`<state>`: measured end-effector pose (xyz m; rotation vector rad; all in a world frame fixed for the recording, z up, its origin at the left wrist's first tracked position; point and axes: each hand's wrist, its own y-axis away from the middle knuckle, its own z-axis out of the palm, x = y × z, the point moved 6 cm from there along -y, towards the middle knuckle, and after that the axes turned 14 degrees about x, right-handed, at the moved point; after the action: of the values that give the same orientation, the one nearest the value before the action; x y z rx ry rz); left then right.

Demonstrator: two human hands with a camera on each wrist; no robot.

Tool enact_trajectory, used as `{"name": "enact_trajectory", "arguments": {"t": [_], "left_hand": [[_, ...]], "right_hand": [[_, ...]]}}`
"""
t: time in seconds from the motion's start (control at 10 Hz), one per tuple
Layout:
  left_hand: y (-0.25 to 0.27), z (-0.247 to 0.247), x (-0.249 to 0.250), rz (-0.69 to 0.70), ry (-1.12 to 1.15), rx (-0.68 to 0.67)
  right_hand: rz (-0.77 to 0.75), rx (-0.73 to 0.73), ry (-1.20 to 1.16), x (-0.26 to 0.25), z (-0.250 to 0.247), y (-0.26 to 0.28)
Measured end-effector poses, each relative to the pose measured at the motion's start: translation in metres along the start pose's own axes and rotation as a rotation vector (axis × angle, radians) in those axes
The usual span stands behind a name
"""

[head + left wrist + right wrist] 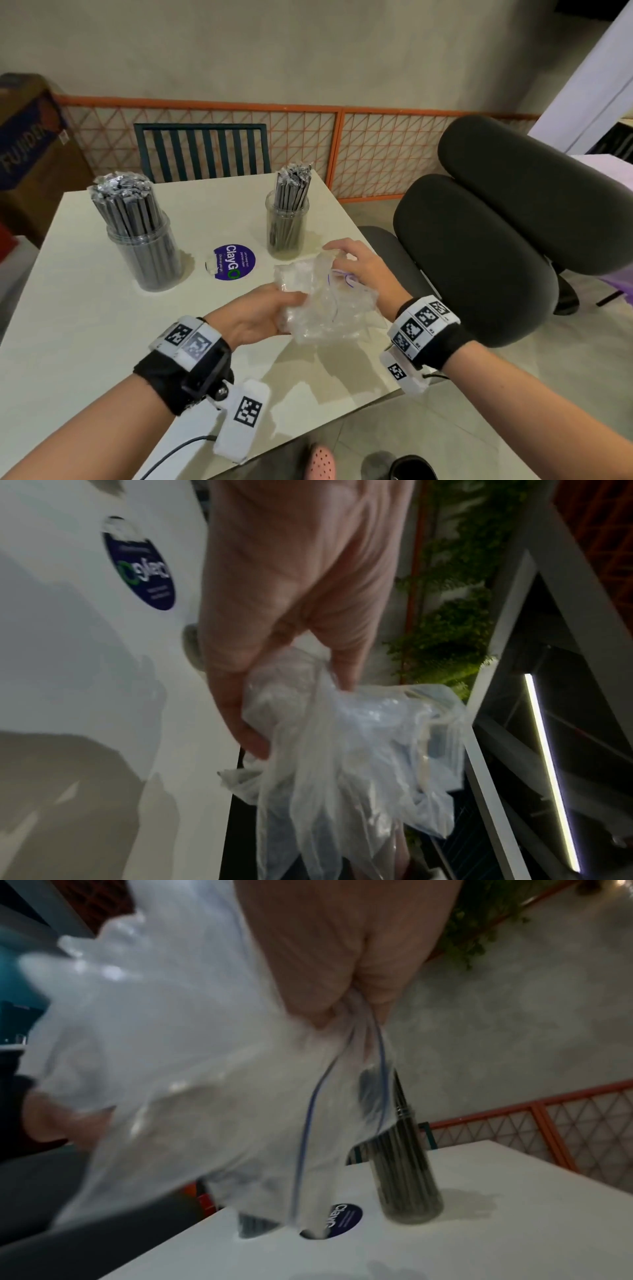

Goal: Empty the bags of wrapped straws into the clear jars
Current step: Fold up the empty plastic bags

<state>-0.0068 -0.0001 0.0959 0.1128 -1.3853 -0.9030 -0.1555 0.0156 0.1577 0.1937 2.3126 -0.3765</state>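
Head view shows the clear bag [325, 301] crumpled and apparently empty between my hands, just above the table [85, 325] near its right edge. My left hand [253, 315] curls round one bunched end, and my right hand [356, 267] pinches the blue-lined zip end, I think to ball it up out of the way. Behind it both jars stand upright: the small jar [287, 228] close by, the big jar [145, 240] further left, each holding wrapped straws [125, 192]. A purple sticker [234, 262] lies between them.
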Motion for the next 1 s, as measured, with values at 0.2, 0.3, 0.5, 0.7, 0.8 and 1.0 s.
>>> {"name": "enact_trajectory", "arguments": {"t": [0.2, 0.3, 0.5, 0.7, 0.8, 1.0], "left_hand": [[-0.012, -0.033, 0.023, 0.335, -0.209, 0.551], [-0.006, -0.033, 0.041, 0.516, -0.445, 0.807], [-0.004, 0.006, 0.051, 0.650, -0.234, 0.640], [-0.009, 0.020, 0.041, 0.393, 0.086, 0.259], [-0.010, 0.023, 0.036, 0.316, 0.127, 0.137], [-0.005, 0.031, 0.031, 0.288, 0.020, 0.016]], "right_hand": [[-0.212, -0.147, 0.317, 0.018, -0.031, -0.001], [-0.308, 0.278, -0.012, -0.027, -0.046, 0.017], [-0.011, 0.023, 0.038, -0.017, 0.018, 0.023], [0.058, 0.078, -0.151, 0.004, 0.010, 0.003], [0.090, 0.002, -0.373, 0.000, 0.008, 0.002], [0.273, 0.003, -0.599, 0.002, 0.016, 0.013]]}}
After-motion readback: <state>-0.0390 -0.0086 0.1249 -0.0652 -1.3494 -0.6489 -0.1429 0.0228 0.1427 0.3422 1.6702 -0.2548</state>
